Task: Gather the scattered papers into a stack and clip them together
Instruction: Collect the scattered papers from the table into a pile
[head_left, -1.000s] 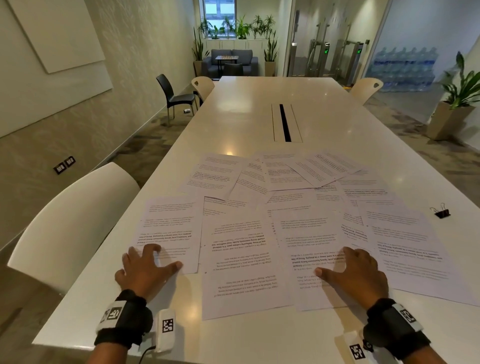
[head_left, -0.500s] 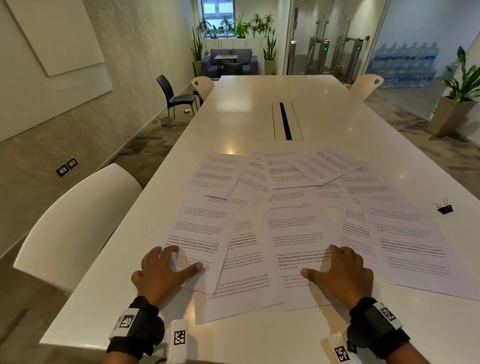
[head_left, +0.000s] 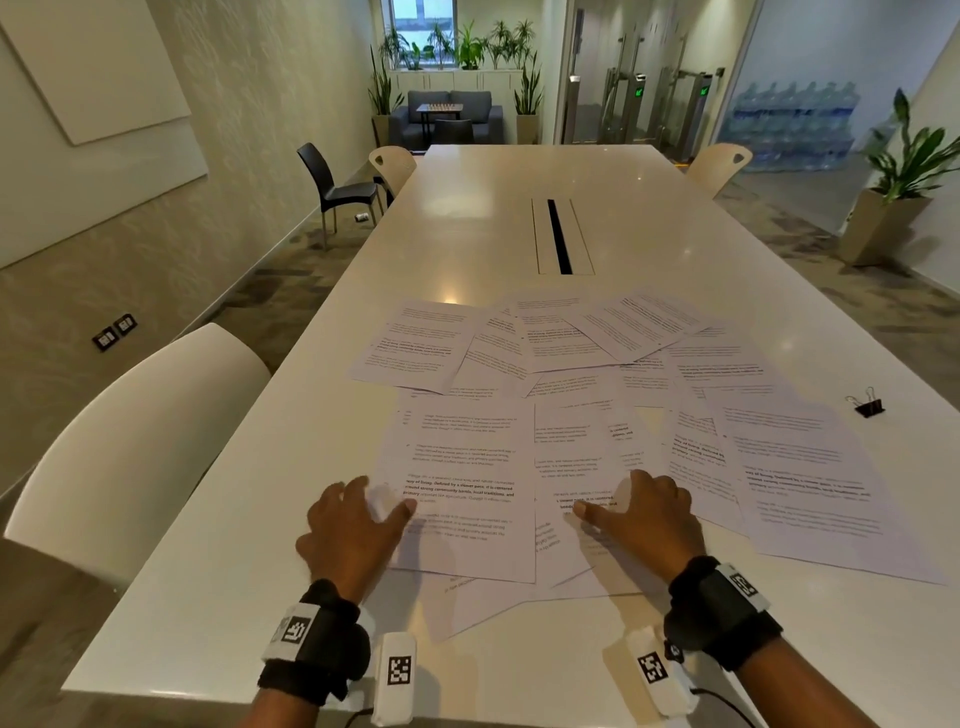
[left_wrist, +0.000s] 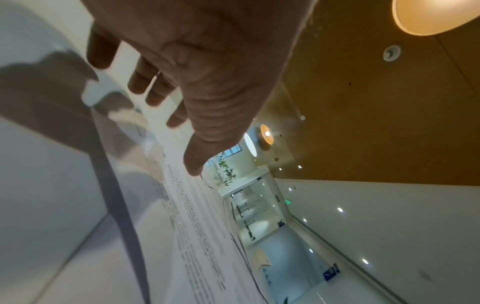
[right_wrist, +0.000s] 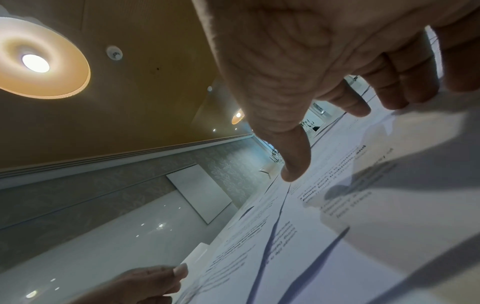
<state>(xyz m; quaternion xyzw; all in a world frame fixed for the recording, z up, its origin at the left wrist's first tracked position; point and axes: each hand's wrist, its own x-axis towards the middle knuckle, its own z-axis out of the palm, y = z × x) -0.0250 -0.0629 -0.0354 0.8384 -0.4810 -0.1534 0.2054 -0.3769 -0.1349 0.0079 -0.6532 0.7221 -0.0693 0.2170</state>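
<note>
Several printed white papers (head_left: 597, 395) lie spread and overlapping across the near half of the long white table (head_left: 519, 208). My left hand (head_left: 358, 514) presses spread fingers on the left edge of the nearest sheet (head_left: 467, 499); the left wrist view shows its fingertips (left_wrist: 155, 96) touching paper (left_wrist: 197, 236). My right hand (head_left: 639, 512) presses flat on overlapping sheets (head_left: 576, 467) just to the right, thumb pointing left; its fingers (right_wrist: 389, 90) rest on paper (right_wrist: 337, 236) in the right wrist view. A black binder clip (head_left: 868, 405) lies on the table at the right, apart from both hands.
A white chair (head_left: 135, 441) stands at the table's left side, close to my left arm. A cable slot (head_left: 560, 236) runs along the table's middle beyond the papers. More chairs (head_left: 340, 187) stand at the far end. A potted plant (head_left: 893, 197) is at the right.
Both hands have slid inward toward each other, dragging the near sheets with them. The left sheet now overlaps the middle ones, and the near papers are bunched closer.
</note>
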